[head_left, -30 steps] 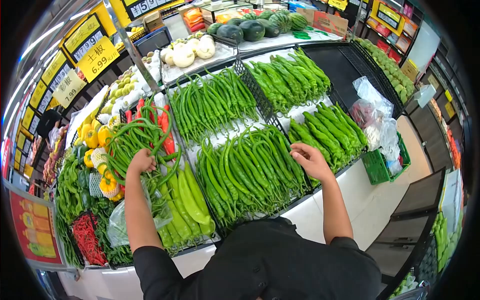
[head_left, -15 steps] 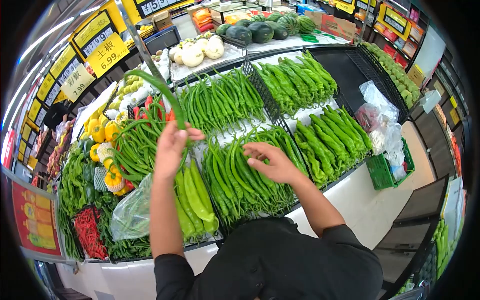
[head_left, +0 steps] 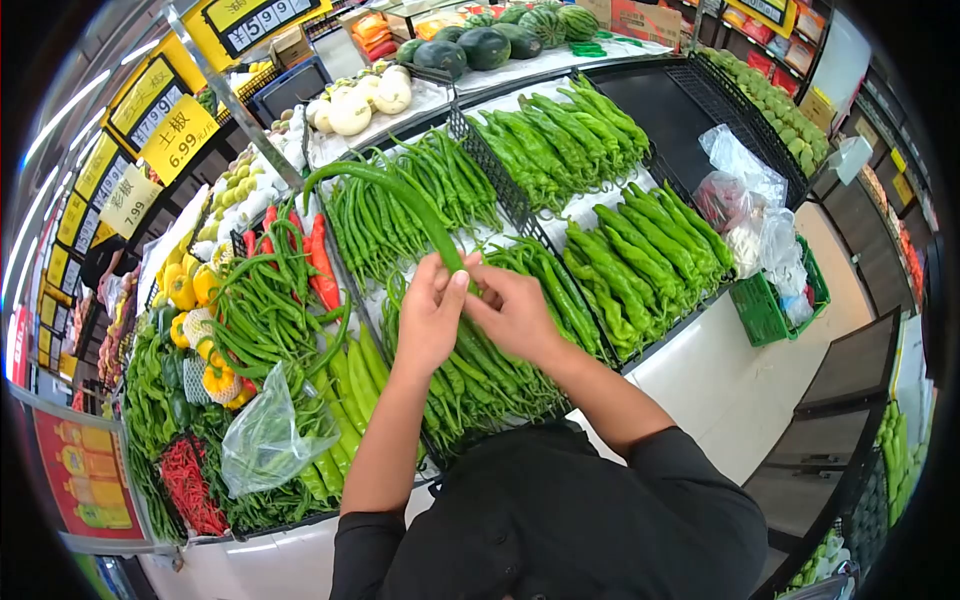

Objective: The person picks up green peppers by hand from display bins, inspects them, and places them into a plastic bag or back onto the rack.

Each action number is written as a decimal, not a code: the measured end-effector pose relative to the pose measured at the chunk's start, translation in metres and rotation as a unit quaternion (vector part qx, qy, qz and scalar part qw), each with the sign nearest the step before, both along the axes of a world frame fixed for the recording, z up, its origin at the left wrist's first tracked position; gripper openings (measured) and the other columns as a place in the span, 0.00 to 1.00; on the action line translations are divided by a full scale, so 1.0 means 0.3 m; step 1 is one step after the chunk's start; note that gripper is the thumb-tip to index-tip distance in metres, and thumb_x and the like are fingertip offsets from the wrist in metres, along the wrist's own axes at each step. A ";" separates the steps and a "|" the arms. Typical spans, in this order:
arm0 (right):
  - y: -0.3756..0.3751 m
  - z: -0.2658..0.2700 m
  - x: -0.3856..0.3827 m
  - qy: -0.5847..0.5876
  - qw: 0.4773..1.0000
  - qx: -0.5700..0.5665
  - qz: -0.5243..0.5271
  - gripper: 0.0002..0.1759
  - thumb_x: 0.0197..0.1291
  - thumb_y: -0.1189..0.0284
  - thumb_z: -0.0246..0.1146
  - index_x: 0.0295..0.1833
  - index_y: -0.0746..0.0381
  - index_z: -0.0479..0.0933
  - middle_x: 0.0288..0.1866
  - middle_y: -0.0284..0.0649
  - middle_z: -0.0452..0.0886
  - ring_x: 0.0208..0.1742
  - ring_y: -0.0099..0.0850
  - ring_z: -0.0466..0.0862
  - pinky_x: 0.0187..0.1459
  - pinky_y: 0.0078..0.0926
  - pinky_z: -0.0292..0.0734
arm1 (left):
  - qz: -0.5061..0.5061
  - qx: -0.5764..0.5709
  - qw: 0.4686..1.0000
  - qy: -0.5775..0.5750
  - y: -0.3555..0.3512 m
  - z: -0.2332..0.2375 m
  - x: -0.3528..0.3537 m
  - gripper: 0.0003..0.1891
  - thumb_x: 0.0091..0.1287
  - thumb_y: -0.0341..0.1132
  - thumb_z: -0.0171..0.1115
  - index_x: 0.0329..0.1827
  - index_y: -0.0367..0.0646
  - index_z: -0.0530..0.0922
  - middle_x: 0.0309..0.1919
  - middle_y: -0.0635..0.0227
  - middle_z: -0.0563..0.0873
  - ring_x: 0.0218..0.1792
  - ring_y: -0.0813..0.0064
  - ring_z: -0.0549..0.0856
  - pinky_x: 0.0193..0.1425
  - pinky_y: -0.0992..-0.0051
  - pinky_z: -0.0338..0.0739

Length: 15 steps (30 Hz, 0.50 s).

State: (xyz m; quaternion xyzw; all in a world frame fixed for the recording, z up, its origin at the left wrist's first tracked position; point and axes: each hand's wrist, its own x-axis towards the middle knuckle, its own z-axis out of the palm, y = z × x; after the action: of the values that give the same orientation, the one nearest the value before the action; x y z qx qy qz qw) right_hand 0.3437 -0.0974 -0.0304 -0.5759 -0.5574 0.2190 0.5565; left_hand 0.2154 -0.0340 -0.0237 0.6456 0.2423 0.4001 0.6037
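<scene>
My left hand (head_left: 428,312) grips a long curved green chili pepper (head_left: 427,217) near its thick lower end, thumb pressed against it. The pepper's thin end arches up and to the left. My right hand (head_left: 515,312) meets the left one at that same lower end, its fingers closed around the tip, which is partly hidden. Both hands are above rows of long green peppers (head_left: 485,370) lined up in a black-edged bin. Behind them lies another row of long green peppers (head_left: 380,225).
To the left are a loose heap of green peppers (head_left: 262,310), red peppers (head_left: 322,262), yellow bell peppers (head_left: 218,375), small red chilies (head_left: 188,485) and a clear plastic bag (head_left: 270,440). On the right are wrinkled green peppers (head_left: 650,265) and a green basket (head_left: 762,312) with plastic bags.
My left hand has moved right with the pepper, and my right hand has come in to meet it at the pepper's lower end. The view has shifted slightly.
</scene>
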 end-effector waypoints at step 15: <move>0.717 -0.194 0.467 0.074 0.991 -0.068 -0.089 0.16 0.67 0.63 0.64 0.42 0.68 0.80 0.31 0.41 0.87 0.25 0.28 0.82 0.29 0.31 0.76 | 0.068 -0.061 0.988 0.125 -0.059 -0.113 -0.331 0.16 0.76 0.30 0.52 0.64 0.37 0.71 0.53 0.60 0.84 0.51 0.72 0.83 0.61 0.71 0.74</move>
State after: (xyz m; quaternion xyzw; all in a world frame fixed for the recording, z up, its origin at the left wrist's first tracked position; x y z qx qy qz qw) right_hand 0.4838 0.1177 -0.0887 -0.6421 -0.4453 0.2477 0.5728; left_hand 0.1161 -0.0518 -0.0575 0.6345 0.3834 0.3406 0.5783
